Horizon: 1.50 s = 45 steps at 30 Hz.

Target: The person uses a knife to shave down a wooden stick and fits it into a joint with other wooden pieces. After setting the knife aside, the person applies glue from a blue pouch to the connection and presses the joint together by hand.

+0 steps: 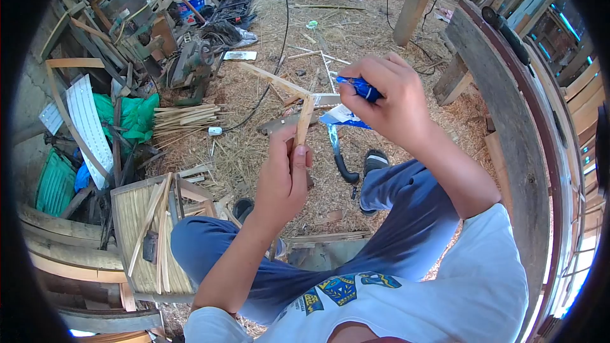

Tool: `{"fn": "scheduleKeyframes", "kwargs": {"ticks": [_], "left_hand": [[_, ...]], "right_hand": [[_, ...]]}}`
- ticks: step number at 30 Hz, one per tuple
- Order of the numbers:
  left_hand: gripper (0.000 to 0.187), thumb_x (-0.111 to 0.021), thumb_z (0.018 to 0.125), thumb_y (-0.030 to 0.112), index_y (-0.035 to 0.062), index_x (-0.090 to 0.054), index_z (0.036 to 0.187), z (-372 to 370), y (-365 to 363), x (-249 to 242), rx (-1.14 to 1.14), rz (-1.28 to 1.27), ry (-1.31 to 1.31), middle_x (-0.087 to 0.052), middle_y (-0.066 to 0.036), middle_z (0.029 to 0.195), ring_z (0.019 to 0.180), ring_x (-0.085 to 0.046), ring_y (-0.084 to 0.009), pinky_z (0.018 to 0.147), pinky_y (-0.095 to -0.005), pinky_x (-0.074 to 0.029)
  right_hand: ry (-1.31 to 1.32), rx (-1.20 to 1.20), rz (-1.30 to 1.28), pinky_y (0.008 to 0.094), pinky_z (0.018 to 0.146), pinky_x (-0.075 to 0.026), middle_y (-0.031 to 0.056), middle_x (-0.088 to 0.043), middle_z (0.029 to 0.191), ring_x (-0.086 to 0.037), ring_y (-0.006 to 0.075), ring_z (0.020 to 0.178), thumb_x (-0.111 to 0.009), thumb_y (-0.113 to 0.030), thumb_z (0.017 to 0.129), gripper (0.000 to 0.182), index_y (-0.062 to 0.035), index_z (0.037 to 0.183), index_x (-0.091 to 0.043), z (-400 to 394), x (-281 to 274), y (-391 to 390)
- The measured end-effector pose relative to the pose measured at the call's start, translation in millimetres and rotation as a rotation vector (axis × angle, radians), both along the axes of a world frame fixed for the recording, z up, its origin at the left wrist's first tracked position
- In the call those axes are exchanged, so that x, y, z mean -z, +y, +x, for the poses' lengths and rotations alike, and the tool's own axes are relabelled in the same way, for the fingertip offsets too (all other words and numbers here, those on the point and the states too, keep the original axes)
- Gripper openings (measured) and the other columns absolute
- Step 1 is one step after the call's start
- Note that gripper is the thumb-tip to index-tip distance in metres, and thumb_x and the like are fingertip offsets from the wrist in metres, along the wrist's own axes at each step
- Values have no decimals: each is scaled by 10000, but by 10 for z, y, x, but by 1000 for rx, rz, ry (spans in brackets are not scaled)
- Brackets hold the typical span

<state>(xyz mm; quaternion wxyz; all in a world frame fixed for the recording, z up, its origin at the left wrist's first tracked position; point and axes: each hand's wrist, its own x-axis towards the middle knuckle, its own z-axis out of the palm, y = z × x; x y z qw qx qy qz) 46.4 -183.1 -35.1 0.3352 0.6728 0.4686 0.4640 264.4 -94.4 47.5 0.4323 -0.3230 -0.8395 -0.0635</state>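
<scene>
My left hand (286, 181) is closed around the lower end of a joined wooden strip frame (305, 117), held upright over the floor. From the frame's corner, one strip runs away to the upper left and another piece lies behind. My right hand (391, 92) grips a small blue tube (361, 87), its pale tip pointing left toward the corner, apart from the wood. Below the tube is a blue-and-white wrapper or sheet (345, 116). A tool with a dark curved handle (345, 171) is near my foot; its head is hidden.
At left, a wooden panel (143, 241) bears loose strips and a dark block. Beyond it lie a bundle of thin sticks (184, 119) and green plastic (130, 114). A black cord (264, 95) with a white socket crosses the sawdust floor. A thick plank (502, 108) stands at right.
</scene>
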Motion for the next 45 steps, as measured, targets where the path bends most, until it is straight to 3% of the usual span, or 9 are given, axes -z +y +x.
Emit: {"fn": "scheduleKeyframes", "kwargs": {"ticks": [10,14,18,24,29,34,41,44,45], "left_hand": [[323,-519,1121,129,62,-521,1437,-255,298,74,-284,120,19,-607,-59,873,755,-570,-138,703,-303,-481],[306,-492,1139,120,127,-471,1445,-320,533,-70,-197,176,-184,-569,-3,899,773,-473,-46,674,-229,-421],[275,-453,1146,133,86,-476,1416,-405,828,-407,36,248,-149,-611,-59,927,824,-583,-102,758,-233,-498],[439,-431,1016,-57,51,-502,1435,-468,940,-1034,180,155,-216,-712,-209,1289,1004,-694,-224,902,-328,-522],[554,-466,974,-177,71,-504,1468,-483,938,-1130,210,415,53,-644,-207,1451,1040,-646,-144,909,-267,-487],[321,-624,1094,168,63,-539,1385,-865,1280,-725,5,287,-60,-758,-133,1241,804,-584,-50,697,-201,-470],[216,-736,1037,192,25,-694,1168,-1344,1612,-250,-263,346,-224,-625,18,907,763,-505,-43,653,-229,-418],[189,-780,1003,195,40,-749,1106,-1329,1438,-330,-677,117,20,-529,40,891,729,-451,-51,656,-239,-402],[215,-829,960,222,41,-776,1064,-1712,1684,-19,-696,313,127,-490,37,912,701,-415,-66,646,-257,-410]], "right_hand": [[121,-5,-1,397,690,-467,71,-692,781,-669,293,709,-779,-135,852,118,-91,912,-688,32,-118,-17],[147,-31,-9,405,688,-464,75,-688,783,-669,296,711,-777,-140,855,124,-90,904,-676,55,-150,-18],[185,-10,-15,406,690,-476,81,-686,779,-667,302,704,-783,-145,855,128,-86,914,-685,113,-196,-44],[229,31,5,421,681,-472,82,-671,740,-664,310,689,-769,-163,865,132,-88,897,-664,268,-217,-23],[242,31,7,441,688,-492,93,-673,736,-668,322,691,-767,-173,870,135,-87,893,-666,356,-212,-22],[240,36,-43,463,704,-515,108,-680,728,-675,347,696,-762,-197,878,140,-83,895,-682,353,-206,-22],[234,19,-49,489,703,-527,131,-687,750,-682,373,726,-757,-208,880,142,-85,904,-689,310,-155,-9],[237,2,-80,499,684,-542,141,-693,748,-689,382,721,-756,-207,876,144,-81,905,-694,298,-126,5],[236,1,-99,501,676,-547,145,-695,749,-692,384,720,-755,-207,875,145,-79,907,-695,299,-124,6]]}}
